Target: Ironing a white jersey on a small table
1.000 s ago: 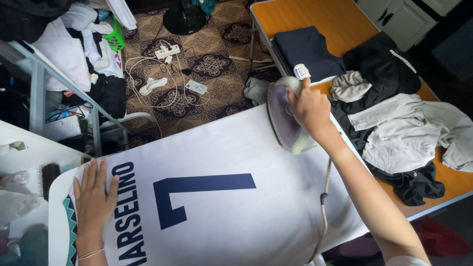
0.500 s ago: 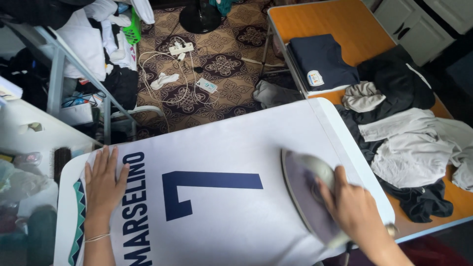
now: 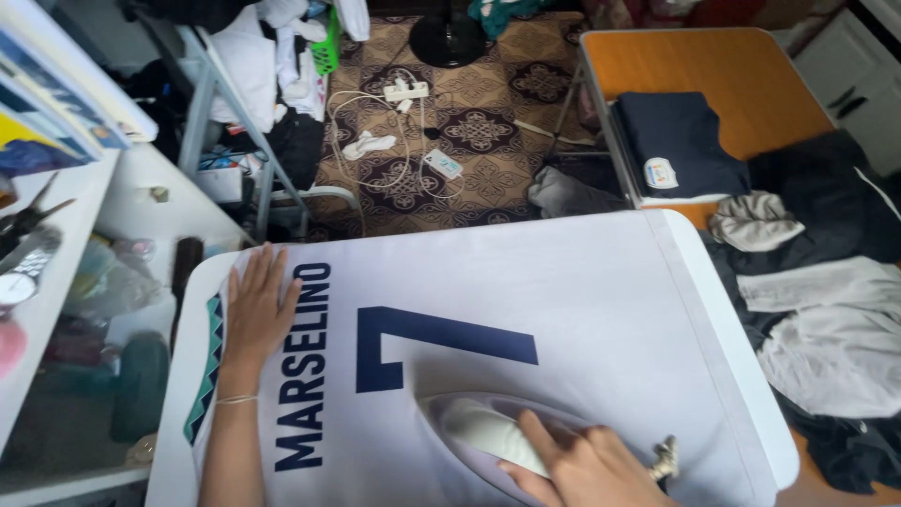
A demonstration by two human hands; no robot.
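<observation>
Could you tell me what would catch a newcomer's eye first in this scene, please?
The white jersey with dark blue print, spread flat over the ironing board, fills the middle. The right hand grips an iron on its near edge, while the left hand lies flat on the jersey's left end. To the right, a heap of clothes covers an orange table.

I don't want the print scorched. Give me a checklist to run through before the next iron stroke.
1. Left hand flat on the white jersey, clear of the iron: ok.
2. Right hand grips the iron's handle: ok.
3. Fabric ahead lies smooth: ok.
4. Iron's tip near the navy numeral: not ok.
5. Cord clear of the soleplate: ok.
6. Heat setting: cannot tell.
</observation>
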